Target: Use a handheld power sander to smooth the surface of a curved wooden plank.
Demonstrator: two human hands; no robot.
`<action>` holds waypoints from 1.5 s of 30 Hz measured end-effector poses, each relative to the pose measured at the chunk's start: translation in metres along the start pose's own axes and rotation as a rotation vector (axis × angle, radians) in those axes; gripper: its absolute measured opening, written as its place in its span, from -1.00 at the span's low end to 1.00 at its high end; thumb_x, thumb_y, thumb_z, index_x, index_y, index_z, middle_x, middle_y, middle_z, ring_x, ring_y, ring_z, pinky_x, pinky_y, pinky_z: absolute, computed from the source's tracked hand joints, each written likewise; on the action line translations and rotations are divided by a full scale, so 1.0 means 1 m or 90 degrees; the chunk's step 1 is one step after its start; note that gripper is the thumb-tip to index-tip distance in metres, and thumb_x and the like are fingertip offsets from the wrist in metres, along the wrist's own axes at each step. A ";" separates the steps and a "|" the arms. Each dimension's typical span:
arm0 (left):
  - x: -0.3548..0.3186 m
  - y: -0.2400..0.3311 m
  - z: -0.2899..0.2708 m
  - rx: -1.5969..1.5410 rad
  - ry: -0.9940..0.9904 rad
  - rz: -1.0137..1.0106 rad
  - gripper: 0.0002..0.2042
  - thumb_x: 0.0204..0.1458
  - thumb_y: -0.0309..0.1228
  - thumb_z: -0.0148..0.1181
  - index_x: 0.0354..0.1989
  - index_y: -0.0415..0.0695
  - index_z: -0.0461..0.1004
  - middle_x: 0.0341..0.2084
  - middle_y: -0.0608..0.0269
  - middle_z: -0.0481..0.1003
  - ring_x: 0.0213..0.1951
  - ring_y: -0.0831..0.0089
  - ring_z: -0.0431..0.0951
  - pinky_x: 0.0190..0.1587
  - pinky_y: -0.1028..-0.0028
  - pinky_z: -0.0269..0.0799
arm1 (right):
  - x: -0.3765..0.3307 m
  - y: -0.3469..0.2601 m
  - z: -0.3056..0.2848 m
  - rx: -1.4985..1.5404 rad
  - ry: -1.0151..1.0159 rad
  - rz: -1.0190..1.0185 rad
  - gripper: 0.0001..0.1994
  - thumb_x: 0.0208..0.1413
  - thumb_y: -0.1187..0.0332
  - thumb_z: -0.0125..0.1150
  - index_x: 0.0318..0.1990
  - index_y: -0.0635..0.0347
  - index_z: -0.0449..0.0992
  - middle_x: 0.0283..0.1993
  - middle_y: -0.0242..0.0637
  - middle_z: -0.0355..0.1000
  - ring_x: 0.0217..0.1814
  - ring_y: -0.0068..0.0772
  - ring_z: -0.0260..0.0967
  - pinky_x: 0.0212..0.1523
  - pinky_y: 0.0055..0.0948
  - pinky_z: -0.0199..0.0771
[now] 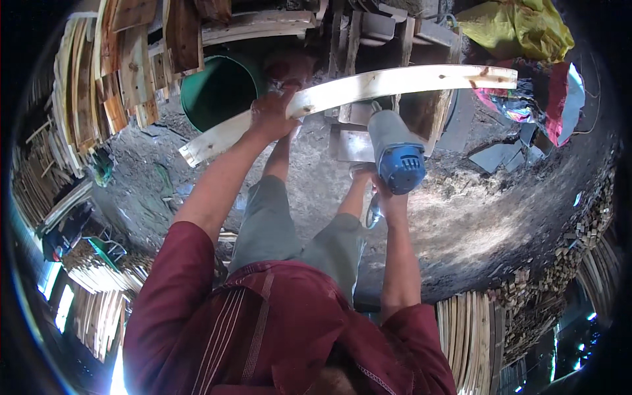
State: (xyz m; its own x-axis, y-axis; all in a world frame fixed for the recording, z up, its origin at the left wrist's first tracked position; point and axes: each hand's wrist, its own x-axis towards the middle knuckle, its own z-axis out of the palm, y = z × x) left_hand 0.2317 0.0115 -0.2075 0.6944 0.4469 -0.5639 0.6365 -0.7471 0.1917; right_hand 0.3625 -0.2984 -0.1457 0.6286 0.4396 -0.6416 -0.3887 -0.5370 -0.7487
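Note:
A long pale wooden plank (382, 82) with dark knots stretches across in front of me. My left hand (271, 115) is closed around it left of its middle. In my right hand (392, 197) is a power drill (394, 141) with a grey front and a blue motor end. Its narrow tip points away from me and appears close under the plank's near edge; whether they touch I cannot tell. My right fingers wrap the drill's handle, mostly hidden below the blue housing.
Beyond the plank's left part stands a green bucket (187, 99). Stacked boards (135, 66) rise at far left. A rough wooden stand (434, 108) with metal pieces (355, 145) is ahead. A yellow sack (520, 29) lies far right, above broken grey sheets (497, 157). Offcuts (526, 289) pile at right.

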 end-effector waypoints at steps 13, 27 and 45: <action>-0.006 0.012 -0.009 -0.001 -0.016 -0.026 -0.17 -0.18 -0.05 0.34 0.33 0.22 0.08 -0.09 -0.02 0.39 0.00 0.02 0.39 0.03 0.05 0.26 | 0.011 0.034 0.015 -0.064 0.033 0.039 -0.77 -0.06 0.41 0.33 -0.28 0.29 0.44 -0.42 -0.26 0.42 -0.37 -0.32 0.38 -0.28 -0.35 0.40; 0.000 0.012 -0.009 -0.014 -0.046 -0.031 -0.18 -0.18 -0.07 0.33 0.33 0.25 0.09 -0.06 0.00 0.37 0.01 0.02 0.38 0.07 0.05 0.23 | 0.019 0.057 0.024 -0.191 0.098 -0.116 -0.83 0.06 0.38 0.21 -0.38 0.35 0.45 -0.52 -0.29 0.40 -0.49 -0.41 0.39 -0.44 -0.38 0.35; -0.005 0.015 -0.005 -0.026 -0.018 -0.050 -0.20 -0.21 -0.11 0.34 0.31 0.26 0.12 -0.04 -0.03 0.35 0.04 0.00 0.34 0.09 0.04 0.17 | 0.029 -0.002 0.033 -0.115 0.058 -0.125 -0.84 0.04 0.47 0.12 -0.55 0.25 0.38 -0.61 -0.39 0.30 -0.58 -0.52 0.25 -0.51 -0.45 0.24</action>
State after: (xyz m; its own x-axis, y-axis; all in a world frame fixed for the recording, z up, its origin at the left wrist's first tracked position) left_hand 0.2399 0.0004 -0.1978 0.6317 0.4891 -0.6014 0.7028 -0.6888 0.1780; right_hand 0.3589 -0.2607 -0.1687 0.7415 0.4858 -0.4628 -0.1314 -0.5713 -0.8102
